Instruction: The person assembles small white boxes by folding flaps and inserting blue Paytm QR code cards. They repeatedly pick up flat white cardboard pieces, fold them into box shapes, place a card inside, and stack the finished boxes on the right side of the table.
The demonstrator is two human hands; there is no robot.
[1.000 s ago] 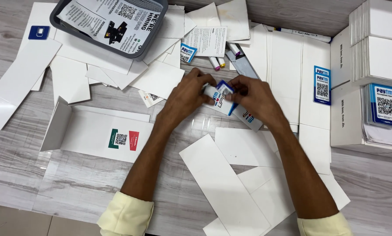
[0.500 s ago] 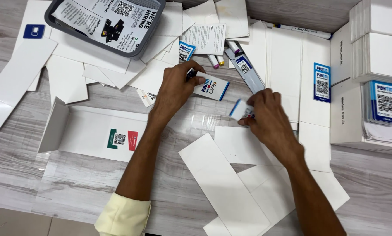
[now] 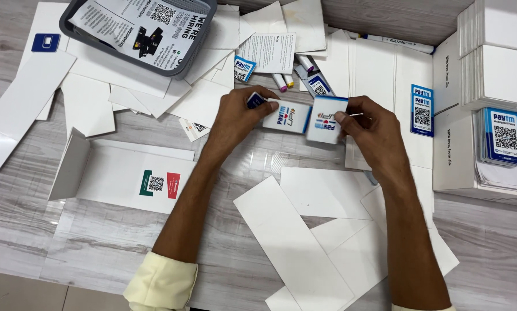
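Change: both hands now lifted toward frame centre, cards brought side by side.
Left hand (image 3: 235,118): pinching a white printed card (image 3: 286,116), fingers closed on its left edge.
Right hand (image 3: 371,129): gripping a second card (image 3: 324,120), tilted upright, just touching the first.
Worktop (image 3: 97,253): carrying scattered white sheets; grey tray (image 3: 198,55) sitting upper left.

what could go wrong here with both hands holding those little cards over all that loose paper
1. The left hand and right hand each pinch a small printed card by an edge; either might slip into the loose white sheets and be hard to spot.
2. The forearms lie over those sheets and may drag them off the table.
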